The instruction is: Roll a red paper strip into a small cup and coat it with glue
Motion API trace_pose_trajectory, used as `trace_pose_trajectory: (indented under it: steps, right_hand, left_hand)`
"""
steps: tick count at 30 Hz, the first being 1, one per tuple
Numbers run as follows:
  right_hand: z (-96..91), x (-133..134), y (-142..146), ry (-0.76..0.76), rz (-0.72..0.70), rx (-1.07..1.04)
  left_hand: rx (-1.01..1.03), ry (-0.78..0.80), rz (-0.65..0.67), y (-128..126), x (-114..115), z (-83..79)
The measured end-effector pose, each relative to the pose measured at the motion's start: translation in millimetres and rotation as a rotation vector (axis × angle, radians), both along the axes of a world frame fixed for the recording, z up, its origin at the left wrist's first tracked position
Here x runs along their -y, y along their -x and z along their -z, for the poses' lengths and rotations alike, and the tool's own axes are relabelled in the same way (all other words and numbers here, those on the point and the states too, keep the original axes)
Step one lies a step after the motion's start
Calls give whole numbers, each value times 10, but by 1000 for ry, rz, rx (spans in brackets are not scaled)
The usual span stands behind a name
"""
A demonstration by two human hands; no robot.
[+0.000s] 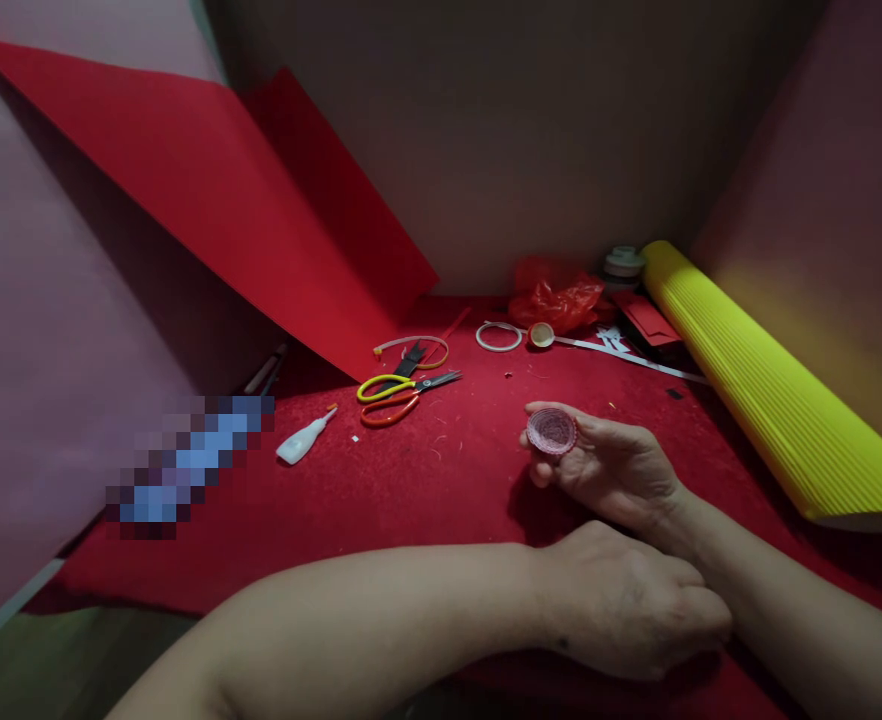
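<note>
A small round shallow cup (553, 432) with a ridged red rim and a greyish-pink coiled inside rests in the fingers of my right hand (617, 460). That hand is turned palm up, holding the cup tilted towards me above the red cloth. My left hand (636, 600) crosses in front, over my right forearm, back of the hand up. Its fingers are curled closed, and whatever is in them is hidden. Left of the cup lie scissors (403, 397) with one yellow and one red-orange handle, and a white glue bottle (304, 440) with a narrow tip.
Red cloth (411, 500) covers the table. Red sheets (208, 190) lean at the left. A yellow corrugated roll (778, 390) lies along the right. At the back are a red plastic bag (557, 295), a lidded jar (624, 265), a white ring (499, 337) and another small cup (540, 336).
</note>
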State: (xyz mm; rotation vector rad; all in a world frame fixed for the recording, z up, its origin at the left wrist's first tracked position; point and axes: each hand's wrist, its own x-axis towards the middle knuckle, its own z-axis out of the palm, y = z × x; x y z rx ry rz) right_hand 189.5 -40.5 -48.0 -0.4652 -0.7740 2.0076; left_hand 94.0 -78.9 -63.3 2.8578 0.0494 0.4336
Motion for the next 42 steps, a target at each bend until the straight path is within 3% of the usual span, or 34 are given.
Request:
trace_pose_trajectory:
  steps: [10, 19, 42]
  right_hand:
    - [14, -21, -19, -51, -35, -3]
    - [-23, -4, -10, -113, -84, -5]
    - [-18, -1, -13, -121, -92, -1]
  left_hand:
    - [6, 9, -16, 5, -6, 46]
    - [9, -7, -8, 3, 0, -12]
    - [-3, -14, 4, -1, -11, -25]
